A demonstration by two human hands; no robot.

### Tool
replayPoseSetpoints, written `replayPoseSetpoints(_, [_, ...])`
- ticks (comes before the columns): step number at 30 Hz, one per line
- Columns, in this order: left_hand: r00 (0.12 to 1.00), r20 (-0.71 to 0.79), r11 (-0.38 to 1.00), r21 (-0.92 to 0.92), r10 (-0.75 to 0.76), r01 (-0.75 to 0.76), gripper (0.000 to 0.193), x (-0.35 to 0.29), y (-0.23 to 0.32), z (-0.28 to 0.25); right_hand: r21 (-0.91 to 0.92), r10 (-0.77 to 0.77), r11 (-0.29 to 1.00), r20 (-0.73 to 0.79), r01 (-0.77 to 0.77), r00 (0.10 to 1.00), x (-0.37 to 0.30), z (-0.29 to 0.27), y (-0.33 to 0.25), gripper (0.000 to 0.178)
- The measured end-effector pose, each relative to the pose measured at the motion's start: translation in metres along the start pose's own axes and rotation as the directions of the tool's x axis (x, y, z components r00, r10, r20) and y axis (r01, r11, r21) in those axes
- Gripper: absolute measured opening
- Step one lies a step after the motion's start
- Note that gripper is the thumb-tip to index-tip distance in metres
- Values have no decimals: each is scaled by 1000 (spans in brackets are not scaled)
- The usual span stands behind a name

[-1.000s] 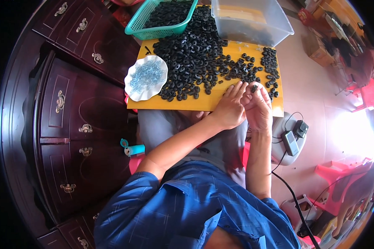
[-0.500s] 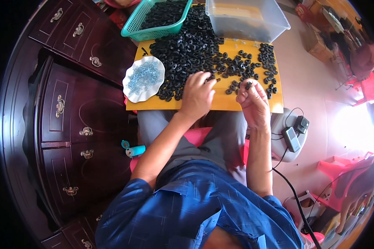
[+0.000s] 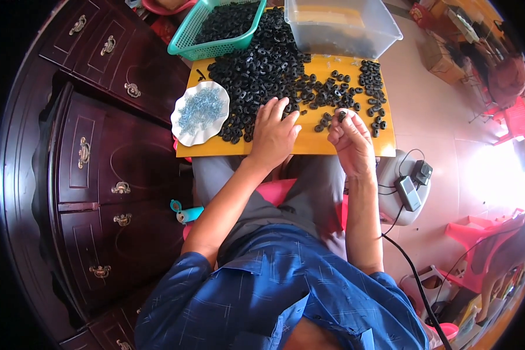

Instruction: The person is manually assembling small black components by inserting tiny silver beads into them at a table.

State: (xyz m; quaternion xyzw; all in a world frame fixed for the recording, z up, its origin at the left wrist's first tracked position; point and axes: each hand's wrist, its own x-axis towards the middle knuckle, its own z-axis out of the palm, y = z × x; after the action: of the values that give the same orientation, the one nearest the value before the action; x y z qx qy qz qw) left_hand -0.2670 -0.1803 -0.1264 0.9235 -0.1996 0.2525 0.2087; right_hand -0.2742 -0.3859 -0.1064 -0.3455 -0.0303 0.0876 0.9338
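My left hand (image 3: 273, 133) reaches over the near edge of a pile of small black plastic parts (image 3: 248, 79), its fingers stretched and apart. The fingertips touch or hover just above the parts; I cannot tell which. Between the thumb and fingers of my right hand (image 3: 354, 143) is one small black plastic part (image 3: 342, 116), pinched upright above the table. Loose black parts lie just beyond that hand. At the left, a white wavy-rimmed plate (image 3: 178, 129) holds a heap of small clear bluish pieces.
A green basket (image 3: 217, 51) full of black parts and a clear plastic bin (image 3: 343, 38) stand at the back of the yellow table (image 3: 309, 143). Rows of black parts line its right side. Dark drawers (image 3: 84, 146) flank the left; a black cable (image 3: 411, 265) runs along the right.
My left hand has spread its fingers and shifted slightly left over the pile. My right hand has moved a little left and up, still pinching the small black part.
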Motion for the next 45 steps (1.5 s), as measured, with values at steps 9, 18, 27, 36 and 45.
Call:
replayPoseSetpoints(9, [1000,18,997,73,10,-11,22,26,3,27,-50,11,999,19,-10,1000,0,-3,2,20])
replayPoseSetpoints(18, [996,-74,974,-226,-49,31,10,39,6,8,-150,26,989,32,-21,999,-2,4,4,16])
replayPoseSetpoints(27, [898,308,489,-758,-314,431,12,38,22,-57,-372,7,928,24,3,1000,-1,4,14,19])
replayPoseSetpoints(36, [899,360,468,-768,-250,438,7,31,20,-54,-415,3,909,81,31,997,-3,9,12,22])
replayPoseSetpoints(45, [913,351,563,-720,-208,405,3,33,22,-58,-414,23,910,88,16,996,-2,6,16,21])
